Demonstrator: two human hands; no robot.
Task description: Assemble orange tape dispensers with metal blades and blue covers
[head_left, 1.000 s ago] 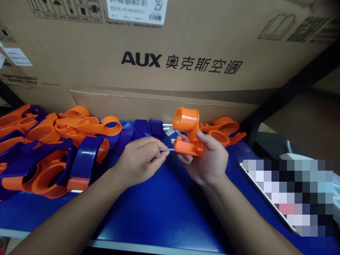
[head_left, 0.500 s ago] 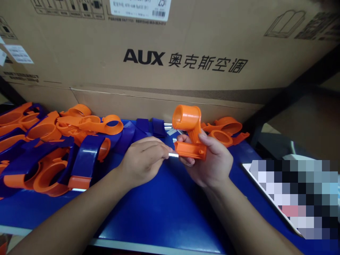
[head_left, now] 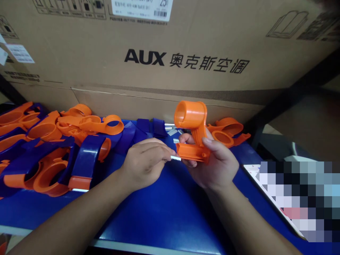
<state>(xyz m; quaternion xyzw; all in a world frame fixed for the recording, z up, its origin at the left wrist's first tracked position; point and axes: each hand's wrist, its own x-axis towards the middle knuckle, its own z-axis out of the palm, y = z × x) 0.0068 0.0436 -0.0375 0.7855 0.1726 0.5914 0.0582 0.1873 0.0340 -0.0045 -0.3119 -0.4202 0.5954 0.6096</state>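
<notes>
Serrated strip (head_left: pixel 175 158) at the lip of a bare orange holder (head_left: pixel 199 135)

The left hand (head_left: pixel 145 164) pinches the pale strip between thumb and fingers, its toothed edge turned down and its free end pointing to the right. The right hand (head_left: pixel 219 163) grasps the orange holder by its lower part, thumb on the near side and fingers curled around behind, so that the round collar stands up above the grip. Both are held over the blue desk (head_left: pixel 164 209), between the piles of parts. The strip's tip is at the left end of the holder's lower tray; whether the two touch cannot be told.

The piece in hand looks to be at an early stage. The strip is not seated, most of its visible length lying outside the tray, and the holder carries no blue band. By contrast, a blue-banded piece (head_left: pixel 87 159) on the left has both its band and a toothed edge in place, and seems complete or nearly so; others beside it also combine blue and orange.

Much appears left to do: loose orange parts (head_left: pixel 103 126) lie at the back left, more orange pieces (head_left: pixel 228 125) behind the right hand, and loose pale strips (head_left: pixel 170 125) near the carton (head_left: pixel 186 32).
</notes>
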